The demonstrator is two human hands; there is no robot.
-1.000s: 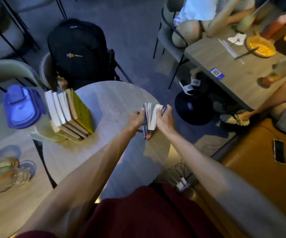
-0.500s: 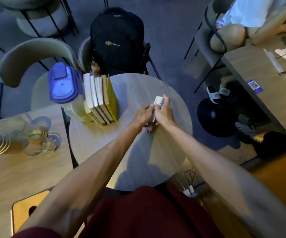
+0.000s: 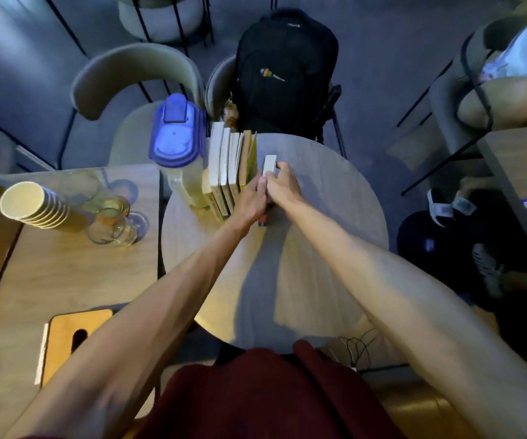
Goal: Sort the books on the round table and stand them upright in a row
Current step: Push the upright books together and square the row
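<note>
A row of several books stands upright on the left part of the round table, leaning against a clear pitcher. One more book stands on edge just right of the row, pages up, with a narrow gap to the yellow-covered book. My left hand presses on its left side and my right hand on its right side, so both hold it closed between them. Its lower end is hidden by my fingers.
The pitcher with a blue lid stands at the table's left edge. A black backpack sits on a chair behind. On a wooden table to the left are stacked paper cups and glasses. A seated person is at the right.
The book was fanned open between my hands near the table's right side; now it is closed and has moved left, close beside the row of standing books.
</note>
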